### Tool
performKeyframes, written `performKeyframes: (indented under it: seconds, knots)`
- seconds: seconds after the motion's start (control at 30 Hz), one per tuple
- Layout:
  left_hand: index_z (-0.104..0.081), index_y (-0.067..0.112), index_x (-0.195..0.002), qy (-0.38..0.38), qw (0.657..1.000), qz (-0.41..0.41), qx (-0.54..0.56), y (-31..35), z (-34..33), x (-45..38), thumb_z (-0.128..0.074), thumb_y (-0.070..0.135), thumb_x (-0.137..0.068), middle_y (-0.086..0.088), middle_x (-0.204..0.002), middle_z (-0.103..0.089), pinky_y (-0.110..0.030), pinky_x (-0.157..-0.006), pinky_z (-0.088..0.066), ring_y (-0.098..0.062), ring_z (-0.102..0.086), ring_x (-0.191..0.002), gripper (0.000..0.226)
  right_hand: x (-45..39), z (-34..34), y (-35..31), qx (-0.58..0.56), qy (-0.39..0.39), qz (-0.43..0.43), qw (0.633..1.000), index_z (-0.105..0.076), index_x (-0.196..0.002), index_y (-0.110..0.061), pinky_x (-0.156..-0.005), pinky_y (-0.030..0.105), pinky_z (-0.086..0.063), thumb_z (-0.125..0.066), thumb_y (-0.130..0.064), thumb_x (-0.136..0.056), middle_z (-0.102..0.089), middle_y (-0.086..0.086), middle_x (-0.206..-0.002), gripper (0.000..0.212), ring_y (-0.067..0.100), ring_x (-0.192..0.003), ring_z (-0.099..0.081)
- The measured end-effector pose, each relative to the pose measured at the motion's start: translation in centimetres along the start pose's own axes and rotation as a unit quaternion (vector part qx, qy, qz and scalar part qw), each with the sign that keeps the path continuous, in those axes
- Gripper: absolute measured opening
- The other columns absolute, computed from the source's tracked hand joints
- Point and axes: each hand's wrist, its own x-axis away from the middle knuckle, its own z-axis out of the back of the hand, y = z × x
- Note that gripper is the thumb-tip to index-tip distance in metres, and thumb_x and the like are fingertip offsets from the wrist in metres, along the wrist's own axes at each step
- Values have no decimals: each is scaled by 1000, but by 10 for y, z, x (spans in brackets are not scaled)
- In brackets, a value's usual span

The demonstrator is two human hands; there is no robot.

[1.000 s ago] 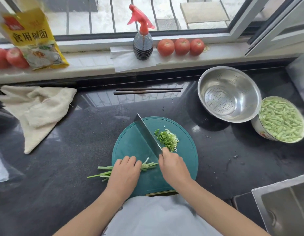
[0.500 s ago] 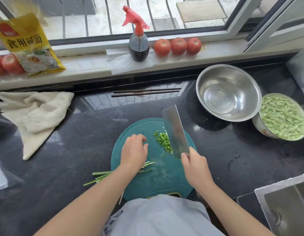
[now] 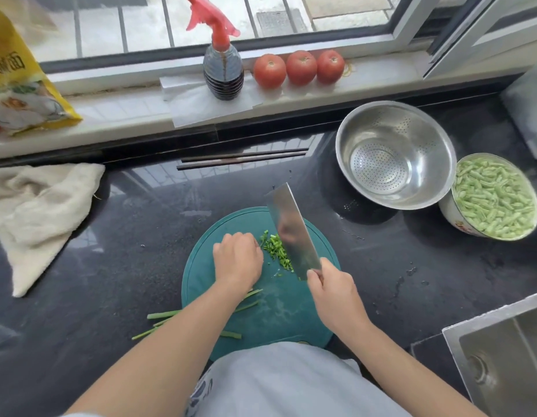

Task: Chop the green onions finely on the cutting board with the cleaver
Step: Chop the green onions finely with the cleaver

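Head cam: my right hand (image 3: pixel 333 291) grips the cleaver (image 3: pixel 292 233), left hand (image 3: pixel 238 260) curled loosely beside the chopped green onions (image 3: pixel 276 251) on the cutting board (image 3: pixel 279 308), holding nothing.

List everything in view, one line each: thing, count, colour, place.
cutting board: 1, teal, counter centre
chopped green onions: 1 pile, green, on board
uncut green onions: a few, green, board's near-left edge
cleaver: 1, steel, over pile
colander: 1, steel, right
bowl of beans: 1, green, far right
chopsticks: 1 pair, dark, behind board
towel: 1, cream, left
tomatoes: 3 whole ones, red, sill
spray bottle: 1, dark, red top, sill
yellow bag: 1, sill left
sink: 1, steel, lower right
left hand: beside pile
right hand: grips cleaver
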Motion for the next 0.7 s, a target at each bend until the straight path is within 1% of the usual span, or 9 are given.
performKeyframes:
  seconds: [0.1, 0.13, 0.23, 0.3, 0.37, 0.43, 0.5, 0.63, 0.7]
  knots:
    - [-70, 25, -83, -16, 999, 21, 19, -22, 3, 10, -54, 26, -95, 6, -85, -68, -39, -82, -43, -24, -56, -91, 20, 5, -10, -9, 27, -20, 25, 999, -31, -73, -19, -52, 38, -29, -41, -26, -100, -44, 1, -58, 30, 21, -53, -36]
    - [-71, 26, -85, -14, 1000, 22, 17, -29, 3, 13, -55, 28, -96, 7, -86, -69, -39, -82, -44, -24, -57, -91, 19, 7, -15, -12, 40, -26, 34, 998, -30, -73, -20, -52, 39, -30, -40, -26, -101, -45, 0, -59, 30, 21, -54, -38]
    - [-70, 26, -92, 8, 999, 23, 46, -41, 4, 20, -64, 31, -95, 6, -92, -67, -40, -83, -47, -22, -57, -94, 9, 15, -33, -23, 77, -32, 69, 994, -36, -79, -19, -57, 43, -40, -38, -29, -103, -50, -1, -63, 25, 26, -61, -51]
    - [-65, 23, -97, 6, 995, 35, 90, -42, 3, 24, -69, 29, -92, 4, -96, -63, -42, -86, -49, -22, -55, -96, 8, 18, -42, -28, 91, -27, 80, 992, -38, -84, -19, -58, 42, -38, -37, -29, -103, -49, -4, -64, 21, 30, -65, -52]
    - [-62, 22, -97, -2, 990, 50, 131, -44, 2, 29, -69, 24, -91, 3, -97, -61, -43, -88, -49, -23, -55, -96, 9, 21, -49, -31, 105, -21, 84, 991, -36, -85, -19, -59, 42, -36, -35, -29, -103, -46, -4, -64, 21, 33, -64, -50]
    - [-62, 21, -96, -2, 985, 68, 159, -48, 3, 31, -66, 19, -92, 2, -98, -61, -43, -88, -49, -23, -56, -97, 6, 22, -53, -33, 109, -18, 86, 990, -35, -84, -19, -60, 44, -41, -34, -30, -103, -49, -2, -65, 22, 35, -64, -50]
    - [-63, 21, -95, 4, 979, 90, 182, -49, 4, 30, -64, 19, -93, 2, -99, -62, -42, -88, -50, -22, -57, -96, 3, 23, -55, -37, 113, -17, 84, 990, -34, -83, -19, -60, 45, -41, -33, -30, -103, -54, 1, -69, 22, 36, -65, -51]
    - [-68, 26, -94, 14, 979, 105, 172, -45, 6, 26, -62, 26, -94, 4, -100, -67, -41, -87, -50, -22, -60, -96, 6, 21, -59, -48, 122, -24, 78, 989, -31, -83, -19, -61, 45, -41, -31, -28, -104, -59, 6, -77, 23, 37, -70, -52]
    - [-71, 27, -94, 21, 983, 107, 147, -42, 4, 25, -60, 28, -94, 5, -99, -68, -42, -87, -48, -24, -60, -97, 11, 19, -62, -53, 129, -26, 78, 988, -30, -83, -19, -59, 44, -37, -31, -28, -104, -59, 7, -79, 23, 38, -70, -51]
